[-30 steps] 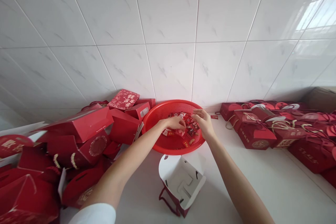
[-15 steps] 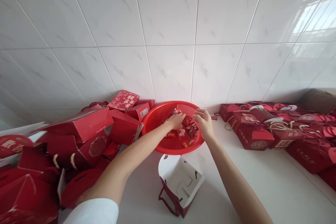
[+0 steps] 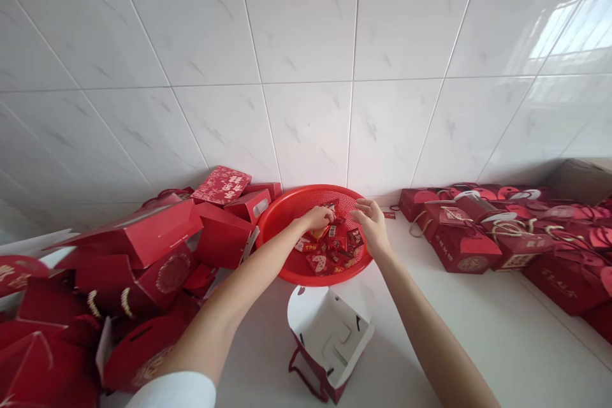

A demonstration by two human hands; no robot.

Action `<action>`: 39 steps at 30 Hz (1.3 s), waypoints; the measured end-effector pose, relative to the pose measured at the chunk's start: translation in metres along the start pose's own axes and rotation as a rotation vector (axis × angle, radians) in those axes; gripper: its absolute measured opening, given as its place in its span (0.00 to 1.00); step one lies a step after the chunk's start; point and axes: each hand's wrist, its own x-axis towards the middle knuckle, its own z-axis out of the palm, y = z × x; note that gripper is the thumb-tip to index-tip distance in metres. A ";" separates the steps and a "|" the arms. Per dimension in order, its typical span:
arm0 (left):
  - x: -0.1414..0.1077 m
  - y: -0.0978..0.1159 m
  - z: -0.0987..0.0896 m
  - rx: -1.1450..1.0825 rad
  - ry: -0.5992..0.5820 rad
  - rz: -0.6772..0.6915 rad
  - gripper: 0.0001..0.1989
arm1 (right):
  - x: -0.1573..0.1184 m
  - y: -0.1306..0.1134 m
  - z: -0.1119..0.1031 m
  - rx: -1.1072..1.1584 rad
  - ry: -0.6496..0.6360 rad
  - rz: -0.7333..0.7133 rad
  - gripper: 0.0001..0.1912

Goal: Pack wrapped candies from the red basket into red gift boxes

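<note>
Inside a red plastic basket (image 3: 268,248), my left hand (image 3: 317,219) has its fingers curled down among the wrapped candies (image 3: 338,243). What lies between those fingertips is hidden. Over the basket's right rim, my right hand (image 3: 371,224) is loosely cupped, its thumb and fingers apart; no item shows in it. Close in front of the basket stands an open gift box (image 3: 329,331), white inside and dark red outside, with its flaps up and a red cord handle on its left. No contents show in this box.
Folded red gift boxes (image 3: 143,229) are heaped on the left, reaching the basket's edge. Closed red boxes with cord handles (image 3: 463,239) stand in rows on the right. A white tiled wall (image 3: 310,134) rises behind the white counter (image 3: 430,319).
My left hand has shifted slightly and its fingers have curled in more. Candies in the basket have been stirred about. My right hand stays nearly still at the rim.
</note>
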 end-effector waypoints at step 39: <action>-0.016 0.033 -0.022 -0.789 0.108 0.199 0.29 | 0.002 -0.013 0.003 0.068 -0.156 0.148 0.19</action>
